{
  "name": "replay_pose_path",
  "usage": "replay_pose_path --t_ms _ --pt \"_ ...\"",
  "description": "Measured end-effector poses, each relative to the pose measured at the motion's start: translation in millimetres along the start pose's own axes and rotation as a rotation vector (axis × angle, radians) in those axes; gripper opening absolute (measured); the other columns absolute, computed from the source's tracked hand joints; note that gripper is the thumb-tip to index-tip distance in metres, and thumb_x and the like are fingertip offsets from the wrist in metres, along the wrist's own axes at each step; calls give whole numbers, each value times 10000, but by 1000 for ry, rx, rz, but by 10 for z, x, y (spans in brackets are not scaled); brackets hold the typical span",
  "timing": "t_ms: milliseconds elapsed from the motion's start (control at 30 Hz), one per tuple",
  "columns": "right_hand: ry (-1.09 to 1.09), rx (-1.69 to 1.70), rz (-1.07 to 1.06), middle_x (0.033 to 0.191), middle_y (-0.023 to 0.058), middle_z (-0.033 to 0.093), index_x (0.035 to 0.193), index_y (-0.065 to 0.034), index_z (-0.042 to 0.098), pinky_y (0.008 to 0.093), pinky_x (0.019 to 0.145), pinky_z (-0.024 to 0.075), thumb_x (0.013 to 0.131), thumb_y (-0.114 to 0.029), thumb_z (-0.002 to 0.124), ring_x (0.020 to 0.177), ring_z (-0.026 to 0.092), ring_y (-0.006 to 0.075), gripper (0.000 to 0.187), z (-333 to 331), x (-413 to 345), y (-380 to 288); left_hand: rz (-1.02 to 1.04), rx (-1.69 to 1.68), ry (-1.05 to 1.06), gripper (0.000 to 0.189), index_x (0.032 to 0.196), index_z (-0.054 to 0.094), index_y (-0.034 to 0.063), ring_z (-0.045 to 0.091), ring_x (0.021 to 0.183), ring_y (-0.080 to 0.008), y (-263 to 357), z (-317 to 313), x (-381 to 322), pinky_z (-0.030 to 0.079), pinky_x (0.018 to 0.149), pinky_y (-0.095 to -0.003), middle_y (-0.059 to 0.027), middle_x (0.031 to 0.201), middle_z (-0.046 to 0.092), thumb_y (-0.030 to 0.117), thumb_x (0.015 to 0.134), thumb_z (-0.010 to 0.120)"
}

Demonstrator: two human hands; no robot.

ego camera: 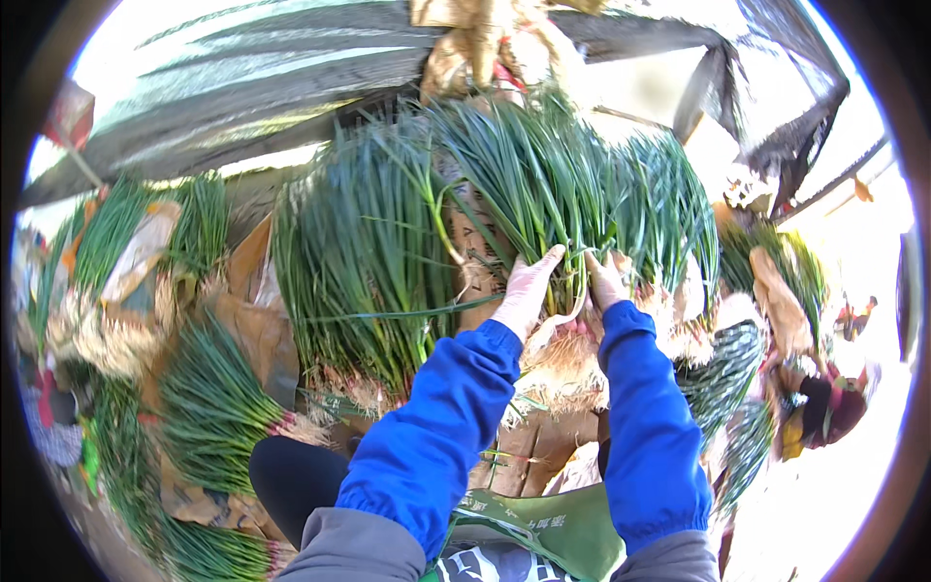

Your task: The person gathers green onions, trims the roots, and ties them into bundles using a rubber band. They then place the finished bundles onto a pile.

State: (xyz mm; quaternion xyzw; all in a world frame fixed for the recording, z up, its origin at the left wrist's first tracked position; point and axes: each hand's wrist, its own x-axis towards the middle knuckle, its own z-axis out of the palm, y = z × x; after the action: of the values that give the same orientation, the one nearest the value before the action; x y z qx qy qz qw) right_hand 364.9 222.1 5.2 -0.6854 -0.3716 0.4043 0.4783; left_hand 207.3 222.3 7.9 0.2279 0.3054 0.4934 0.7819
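Note:
My left hand [529, 289] and my right hand [608, 281], both in pale thin gloves, grip a bunch of green onions [538, 182] from its two sides, low on the stems. Pinkish bulbs and a mat of pale roots [564, 364] show between my forearms below the hands. My palms are partly hidden, and where the bunch ends among the neighbouring leaves I cannot tell. Left of my hands a wide stack of green onions [364, 269] leans back. One loose stalk [444, 225] lies between that stack and the bunch, on brown printed paper [476, 254].
More green onions [658, 204] stand close on the right. Several bundles [218, 400] lie at my left, with brown paper sacks [254, 327] among them. Two people crouch or sit at the sides, one at the right [836, 407]. Wooden boards [534, 444] lie below my hands.

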Motion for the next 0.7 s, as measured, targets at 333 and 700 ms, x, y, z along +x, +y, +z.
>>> replay_pose_path --t_ms 333,700 --pt "214 -802 -807 1039 168 595 1178 11 521 365 775 477 765 -376 713 900 599 315 597 -837 -720 -723 -173 166 -94 637 1399 284 23 403 1263 -297 443 -492 -772 333 1040 -429 -166 1384 386 202 853 558" --pt "126 -942 -960 1012 101 638 985 -56 657 354 817 481 757 -18 661 935 606 263 231 -442 -2190 -981 500 758 514 291 977 578 12 554 752 -98 801 -1324 -457 458 681 -235 -32 856 608 203 806 715"
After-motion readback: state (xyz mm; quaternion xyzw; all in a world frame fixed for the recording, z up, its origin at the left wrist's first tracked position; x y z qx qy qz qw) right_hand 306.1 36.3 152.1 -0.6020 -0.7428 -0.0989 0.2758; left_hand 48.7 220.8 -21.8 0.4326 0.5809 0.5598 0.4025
